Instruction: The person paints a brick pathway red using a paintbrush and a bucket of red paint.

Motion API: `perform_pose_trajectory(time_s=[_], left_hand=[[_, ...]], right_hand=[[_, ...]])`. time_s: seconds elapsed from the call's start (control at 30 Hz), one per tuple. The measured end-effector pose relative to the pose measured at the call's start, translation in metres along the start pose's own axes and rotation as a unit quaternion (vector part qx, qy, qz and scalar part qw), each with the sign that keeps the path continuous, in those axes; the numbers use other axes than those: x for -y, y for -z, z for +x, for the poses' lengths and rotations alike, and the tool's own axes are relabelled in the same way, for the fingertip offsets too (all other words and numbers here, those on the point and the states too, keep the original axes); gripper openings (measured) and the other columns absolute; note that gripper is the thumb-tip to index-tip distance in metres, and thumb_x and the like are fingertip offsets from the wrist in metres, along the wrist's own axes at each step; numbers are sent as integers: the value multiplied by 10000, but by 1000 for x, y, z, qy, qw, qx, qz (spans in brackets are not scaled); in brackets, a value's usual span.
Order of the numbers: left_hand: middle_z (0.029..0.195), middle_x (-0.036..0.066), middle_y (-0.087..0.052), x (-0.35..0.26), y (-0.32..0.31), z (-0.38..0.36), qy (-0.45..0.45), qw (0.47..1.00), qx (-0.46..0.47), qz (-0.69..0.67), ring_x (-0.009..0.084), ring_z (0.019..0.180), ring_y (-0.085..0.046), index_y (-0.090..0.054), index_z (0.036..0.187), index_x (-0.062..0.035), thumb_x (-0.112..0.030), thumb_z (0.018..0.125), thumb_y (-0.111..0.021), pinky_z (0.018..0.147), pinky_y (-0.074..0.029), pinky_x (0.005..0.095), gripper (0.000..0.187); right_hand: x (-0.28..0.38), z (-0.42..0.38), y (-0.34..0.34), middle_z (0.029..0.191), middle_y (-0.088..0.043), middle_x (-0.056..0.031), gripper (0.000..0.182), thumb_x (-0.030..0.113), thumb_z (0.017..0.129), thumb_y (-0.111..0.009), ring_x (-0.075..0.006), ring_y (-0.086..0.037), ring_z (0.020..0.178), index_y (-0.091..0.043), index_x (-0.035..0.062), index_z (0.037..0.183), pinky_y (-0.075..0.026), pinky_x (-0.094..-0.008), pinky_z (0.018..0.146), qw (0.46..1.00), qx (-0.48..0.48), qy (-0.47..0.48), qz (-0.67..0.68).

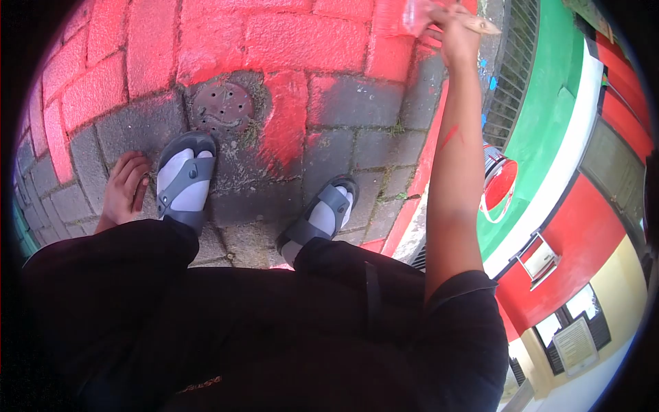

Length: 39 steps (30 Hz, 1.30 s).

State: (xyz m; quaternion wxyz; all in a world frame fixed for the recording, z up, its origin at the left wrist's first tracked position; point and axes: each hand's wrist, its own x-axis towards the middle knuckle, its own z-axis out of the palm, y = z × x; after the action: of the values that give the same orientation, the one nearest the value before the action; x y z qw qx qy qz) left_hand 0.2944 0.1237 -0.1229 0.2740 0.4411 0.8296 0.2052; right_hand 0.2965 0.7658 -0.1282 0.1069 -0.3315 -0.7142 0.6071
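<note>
My right hand (458,34) is at the top right, closed round a paintbrush (484,26). The brush's pale wooden handle end sticks out to the right, and its blurred head (416,16) meets red-painted paving. A streak of red marks my right forearm. On the left, my left hand (128,182) hangs beside my sandalled foot (185,178), holding nothing, its fingers loosely bent and slightly apart. Wet-looking red paint (302,41) covers the upper paving blocks, while the grey blocks (261,206) round my feet are mostly bare.
A round perforated drain cover (222,107) is set in the paving. To the right, a paint bucket (500,182) with red inside stands near a metal grating (513,75). Beyond lie a green painted strip (549,103) and a red wall (570,233). My other sandalled foot (329,213) stands mid-frame.
</note>
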Motion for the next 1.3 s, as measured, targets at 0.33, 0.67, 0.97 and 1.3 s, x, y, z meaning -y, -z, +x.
perform_pose_trajectory(time_s=[0.33, 0.67, 0.97, 1.3], left_hand=[[1167, 192, -653, 4, 17, 11, -103, 994, -39, -3, 436, 1131, -605, -615, 1136, 9, -10, 866, -634, 971, -505, 522, 272], [996, 46, -712, -23, 186, 87, -317, 914, 45, 248, 274, 1029, -664, -687, 896, -66, -101, 763, -772, 856, -560, 408, 162], [933, 19, -683, -155, 235, 194, -508, 784, 132, 332, 227, 1004, -656, -671, 862, -98, -188, 805, -709, 784, -534, 368, 114], [1117, 92, -662, -275, 25, 318, -432, 858, 117, 250, 289, 1201, -580, -639, 1197, -45, -222, 905, -640, 992, -489, 425, 342]], right_hand=[[-7, -46, -41, 754, -701, 15, 55, 54, 852, -703, -76, -648, 757, -684, 52, 801, -528, -263, 710, 952, 156, 196, -176], [175, -148, 207, 750, -642, 20, 259, 57, 805, -732, -86, -599, 664, -491, 112, 727, -529, -281, 589, 967, -40, 52, -247], [115, -249, 371, 783, -571, 34, 194, 106, 797, -709, -109, -612, 761, -520, 129, 767, -568, -339, 590, 903, -379, -13, -202], [-5, -246, 372, 783, -579, 27, 186, 85, 775, -698, -139, -627, 733, -517, 124, 784, -584, -368, 588, 899, -395, -107, -154]])
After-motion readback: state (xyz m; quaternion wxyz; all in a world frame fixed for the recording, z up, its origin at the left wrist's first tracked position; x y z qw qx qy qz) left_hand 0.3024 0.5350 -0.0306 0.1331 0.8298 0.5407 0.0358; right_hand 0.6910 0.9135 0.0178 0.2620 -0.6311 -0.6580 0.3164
